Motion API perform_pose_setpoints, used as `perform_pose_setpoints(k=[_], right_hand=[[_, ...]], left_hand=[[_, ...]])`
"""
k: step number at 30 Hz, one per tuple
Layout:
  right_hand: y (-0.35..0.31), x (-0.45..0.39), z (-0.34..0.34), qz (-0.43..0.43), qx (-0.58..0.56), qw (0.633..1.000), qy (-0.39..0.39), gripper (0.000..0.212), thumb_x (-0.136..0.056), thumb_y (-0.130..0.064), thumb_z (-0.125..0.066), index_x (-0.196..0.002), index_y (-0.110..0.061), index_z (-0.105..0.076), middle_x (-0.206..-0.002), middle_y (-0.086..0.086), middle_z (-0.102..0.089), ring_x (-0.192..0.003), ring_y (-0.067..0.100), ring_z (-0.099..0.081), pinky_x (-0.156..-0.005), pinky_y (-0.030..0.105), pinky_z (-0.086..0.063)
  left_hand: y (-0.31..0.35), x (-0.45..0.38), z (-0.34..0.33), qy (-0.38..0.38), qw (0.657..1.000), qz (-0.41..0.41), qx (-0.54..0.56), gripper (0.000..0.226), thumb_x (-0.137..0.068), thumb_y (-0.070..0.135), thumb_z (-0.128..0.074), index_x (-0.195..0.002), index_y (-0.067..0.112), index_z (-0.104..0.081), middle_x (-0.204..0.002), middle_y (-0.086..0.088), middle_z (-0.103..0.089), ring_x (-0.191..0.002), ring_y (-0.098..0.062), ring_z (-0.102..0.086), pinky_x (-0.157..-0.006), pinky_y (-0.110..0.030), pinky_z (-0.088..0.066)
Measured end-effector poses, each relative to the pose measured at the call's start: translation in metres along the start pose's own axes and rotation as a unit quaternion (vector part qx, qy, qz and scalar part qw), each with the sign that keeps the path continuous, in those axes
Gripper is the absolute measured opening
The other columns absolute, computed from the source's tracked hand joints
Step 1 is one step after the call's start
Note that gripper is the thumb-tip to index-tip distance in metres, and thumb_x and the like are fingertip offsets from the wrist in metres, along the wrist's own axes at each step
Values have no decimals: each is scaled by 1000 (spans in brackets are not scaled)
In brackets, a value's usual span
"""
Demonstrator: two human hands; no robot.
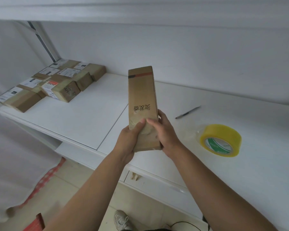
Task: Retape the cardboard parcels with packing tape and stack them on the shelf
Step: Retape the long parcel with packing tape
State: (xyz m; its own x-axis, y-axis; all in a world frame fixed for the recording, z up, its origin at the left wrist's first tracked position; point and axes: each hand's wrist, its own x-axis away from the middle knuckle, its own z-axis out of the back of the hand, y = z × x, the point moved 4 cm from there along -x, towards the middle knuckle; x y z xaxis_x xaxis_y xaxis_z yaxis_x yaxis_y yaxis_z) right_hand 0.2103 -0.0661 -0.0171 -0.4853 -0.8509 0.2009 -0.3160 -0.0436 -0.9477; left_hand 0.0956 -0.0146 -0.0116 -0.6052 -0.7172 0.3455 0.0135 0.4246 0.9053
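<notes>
A long, narrow cardboard parcel (pixel 143 104) is held upright above the front edge of the white surface (pixel 93 124), gripped at its lower end by both hands. The left hand (pixel 128 139) is wrapped around the lower left side, its thumb laid across the taped front face; the right hand (pixel 163 132) is curled around the lower right side, its thumb pressed on the front beside the left thumb. The fingers of both hands are hidden behind the parcel. Handwritten black characters are seen on the front face, and a red-and-black band near the top.

To the right, a roll of yellow packing tape (pixel 220 140) lies on the surface, well apart from the parcel; a pen (pixel 188 112) lies beyond it. At the far left, a group of taped cardboard parcels (pixel 57 84) with white labels is gathered on the surface against the wall; the label print is too small to be read.

A white shelf board (pixel 140 10) runs overhead. Below, a tiled floor, one shoe (pixel 122 220) and blurred red items (pixel 47 177) at the lower left are partly cut off.
</notes>
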Motion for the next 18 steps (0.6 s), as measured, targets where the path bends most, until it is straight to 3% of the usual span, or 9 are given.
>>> perform_pose_setpoints(k=[5, 8, 11, 13, 18], right_hand=[[7, -1, -12, 4, 61, 992, -114, 40, -93, -22, -64, -127, -43, -58, -117, -1, -71, -106, 23, -70, -96, 48, -55], [9, 2, -24, 4, 76, 993, -92, 43, -95, -20, -60, -106, -62, -62, -111, -10, -73, -104, 15, -70, -96, 44, -55], [10, 1, -37, 14, 93, 993, -66, 30, -98, -33, -55, -123, -51, -56, -114, -12, -70, -101, 9, -69, -88, 35, -57], [15, 1, -45, -19, 78, 996, -45, 35, -100, -44, -51, -134, -43, -47, -119, -6, -66, -101, 13, -68, -80, 33, -57], [32, 0, -74, -56, 69, 996, 19, 37, -98, -53, -50, -130, -35, -46, -113, -2, -68, -97, 21, -70, -81, 48, -61]], left_hand=[[5, 2, 12, 80, 997, -8, 24, 35, -95, 38, -65, -120, 13, -65, -103, -8, -76, -93, -26, -74, -74, -38, -60], [14, 4, 23, 39, 998, -39, 2, 37, -99, 34, -59, -129, 14, -60, -113, -9, -74, -101, -27, -72, -76, -36, -59], [20, 6, 36, -22, 997, -62, -36, 33, -101, 30, -56, -131, 18, -57, -120, -10, -70, -107, -27, -70, -77, -35, -58], [21, 6, 49, -27, 995, -64, -75, 34, -100, 34, -58, -132, 21, -56, -122, -10, -69, -106, -26, -70, -77, -37, -59], [19, 10, 88, -34, 994, -30, -104, 46, -95, 44, -62, -136, 26, -49, -124, 0, -69, -110, -21, -69, -96, -47, -55]])
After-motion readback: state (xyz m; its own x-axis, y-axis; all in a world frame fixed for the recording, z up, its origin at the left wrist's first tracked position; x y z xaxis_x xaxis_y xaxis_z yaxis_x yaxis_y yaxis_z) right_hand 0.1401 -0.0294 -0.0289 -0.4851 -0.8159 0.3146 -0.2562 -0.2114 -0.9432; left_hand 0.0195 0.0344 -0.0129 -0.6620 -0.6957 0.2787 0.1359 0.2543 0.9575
